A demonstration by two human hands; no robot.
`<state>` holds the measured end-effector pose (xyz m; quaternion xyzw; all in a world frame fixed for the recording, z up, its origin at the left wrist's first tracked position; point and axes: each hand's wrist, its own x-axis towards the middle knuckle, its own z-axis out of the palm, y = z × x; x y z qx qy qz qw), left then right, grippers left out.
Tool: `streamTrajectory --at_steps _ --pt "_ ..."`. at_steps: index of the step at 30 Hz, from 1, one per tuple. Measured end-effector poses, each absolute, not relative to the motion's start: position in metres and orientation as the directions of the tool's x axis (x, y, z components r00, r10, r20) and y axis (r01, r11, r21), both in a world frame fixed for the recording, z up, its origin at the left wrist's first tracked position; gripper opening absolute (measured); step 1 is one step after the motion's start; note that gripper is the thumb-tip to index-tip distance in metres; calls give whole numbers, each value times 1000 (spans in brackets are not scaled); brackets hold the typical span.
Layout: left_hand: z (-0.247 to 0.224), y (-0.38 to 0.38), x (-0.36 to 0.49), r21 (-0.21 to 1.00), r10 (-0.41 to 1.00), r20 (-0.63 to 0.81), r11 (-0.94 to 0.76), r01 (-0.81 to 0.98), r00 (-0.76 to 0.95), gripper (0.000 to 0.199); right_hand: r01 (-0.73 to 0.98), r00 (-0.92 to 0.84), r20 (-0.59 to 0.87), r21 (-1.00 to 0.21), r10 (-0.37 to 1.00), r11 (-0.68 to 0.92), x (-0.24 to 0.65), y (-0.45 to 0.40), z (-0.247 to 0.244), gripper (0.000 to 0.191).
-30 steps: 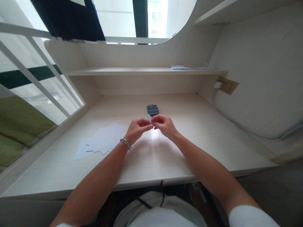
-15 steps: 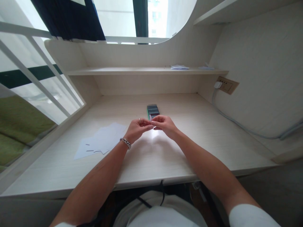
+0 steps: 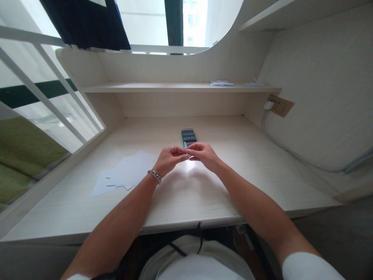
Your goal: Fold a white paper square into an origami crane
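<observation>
Over the middle of the desk (image 3: 204,190), my left hand (image 3: 171,157) and my right hand (image 3: 203,154) meet fingertip to fingertip. Between them they pinch a small pale piece of paper (image 3: 185,145); its pointed tip sticks up, and the fingers cover most of the rest. My left hand wears a ring and has a chain bracelet (image 3: 154,176) at the wrist. Just beyond the fingers lies a dark, flat rectangular object with a green edge (image 3: 189,136), its near end partly hidden by my hands.
White paper sheets (image 3: 128,169) with a few dark marks lie on the left of the desk. Folded papers (image 3: 222,83) rest on the shelf (image 3: 163,88). A plug sits in the wall socket (image 3: 281,105), its grey cable (image 3: 303,160) running along the right wall.
Hardly anything differs. Both hands keep the same pinch, with only a very slight shift of the whole view.
</observation>
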<state>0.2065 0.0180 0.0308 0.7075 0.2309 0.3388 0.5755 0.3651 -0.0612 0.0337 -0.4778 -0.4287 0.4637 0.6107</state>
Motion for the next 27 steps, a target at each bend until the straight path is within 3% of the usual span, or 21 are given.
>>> streamTrajectory --at_steps 20,27 --pt "33 18 206 982 725 189 -158 -107 663 29 -187 247 107 -970 963 156 364 -59 34 30" --pt "31 17 212 981 794 193 -141 -134 576 29 -82 301 171 -976 938 204 360 -51 26 24"
